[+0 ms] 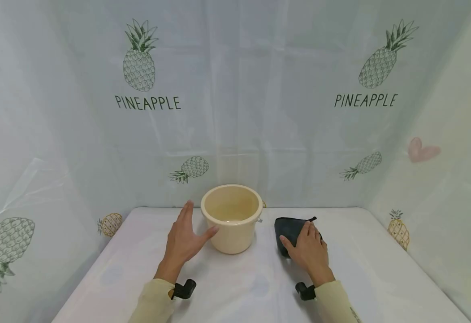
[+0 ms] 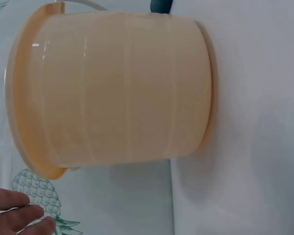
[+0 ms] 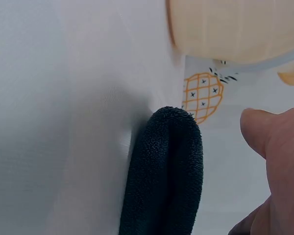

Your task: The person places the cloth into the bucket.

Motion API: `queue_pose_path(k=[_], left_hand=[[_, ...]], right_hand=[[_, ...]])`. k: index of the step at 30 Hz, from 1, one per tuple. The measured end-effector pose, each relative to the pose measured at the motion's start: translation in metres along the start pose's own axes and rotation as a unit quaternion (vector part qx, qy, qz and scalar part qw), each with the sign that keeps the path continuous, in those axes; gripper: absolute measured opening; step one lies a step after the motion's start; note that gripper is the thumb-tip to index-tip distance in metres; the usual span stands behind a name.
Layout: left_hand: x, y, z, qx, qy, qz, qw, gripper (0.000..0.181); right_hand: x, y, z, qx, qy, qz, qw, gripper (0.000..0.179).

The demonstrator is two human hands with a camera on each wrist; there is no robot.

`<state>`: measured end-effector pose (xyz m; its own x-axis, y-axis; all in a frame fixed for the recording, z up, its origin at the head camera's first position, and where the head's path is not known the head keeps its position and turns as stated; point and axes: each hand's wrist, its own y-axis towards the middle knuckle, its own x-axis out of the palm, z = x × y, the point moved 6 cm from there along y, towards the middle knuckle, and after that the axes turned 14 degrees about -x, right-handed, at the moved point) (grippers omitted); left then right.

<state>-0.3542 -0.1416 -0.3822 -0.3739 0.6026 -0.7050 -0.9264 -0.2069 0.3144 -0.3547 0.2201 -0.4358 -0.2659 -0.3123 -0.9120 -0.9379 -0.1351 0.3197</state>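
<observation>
A cream plastic bucket stands upright at the back middle of the table, its mouth facing up. My left hand is just left of it, fingers straight, with the thumb tip overlapping the bucket's side in the head view. In the left wrist view the fingers show beyond the bucket rim. Right of the bucket lies a dark blue-green folded towel with a small loop at its far corner. Over its right part is my right hand, fingers extended and thumb spread. The right wrist view shows the towel's thick folded edge.
A pale cloth covers the table. Behind it hangs a sheet printed with pineapples, and similar sheets close off both sides. The bucket's white handle hangs against its far side. Each wrist wears a black camera strap.
</observation>
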Motion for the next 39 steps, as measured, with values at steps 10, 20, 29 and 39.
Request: queue_pose_path(k=[10,20,29,39], left_hand=[[0.003,0.005,0.004,0.019,-0.049,0.023,0.9984,0.114],[0.007,0.004,0.006,0.019,-0.071,0.019,0.9971,0.11],[0.01,0.004,0.003,0.004,-0.087,0.024,0.9959,0.109],[0.017,0.009,0.004,0.002,-0.098,0.023,0.995,0.11]], right_hand=[[0.01,0.003,0.005,0.017,-0.004,-0.01,0.9998,0.117],[0.017,0.002,0.007,0.033,-0.026,-0.025,0.9988,0.12],[0.018,0.005,0.007,0.032,-0.039,-0.021,0.9985,0.119],[0.012,0.004,0.015,0.046,-0.048,-0.004,0.9978,0.102]])
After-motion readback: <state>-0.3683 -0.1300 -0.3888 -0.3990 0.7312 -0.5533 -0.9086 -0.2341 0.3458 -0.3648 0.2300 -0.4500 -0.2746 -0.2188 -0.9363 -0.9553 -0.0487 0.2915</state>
